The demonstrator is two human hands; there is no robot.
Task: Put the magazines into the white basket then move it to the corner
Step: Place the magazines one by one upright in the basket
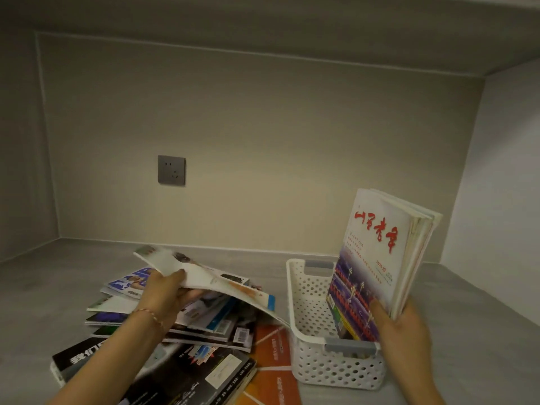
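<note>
A white perforated basket (306, 305) with grey handle inserts stands on the grey shelf, right of centre. My right hand (404, 334) grips a bundle of upright magazines (377, 258) with red lettering on the front cover; their lower edge stands inside the basket at its right side. My left hand (166, 299) holds a pale magazine (210, 276) lifted flat above a loose pile of magazines (187, 340) left of the basket. A bracelet sits on my left wrist.
A grey wall socket (171, 170) is set in the beige back wall. The shelf's side wall (502, 176) rises on the right, meeting the back wall in a corner behind the basket. An orange magazine (271, 358) lies against the basket's left side.
</note>
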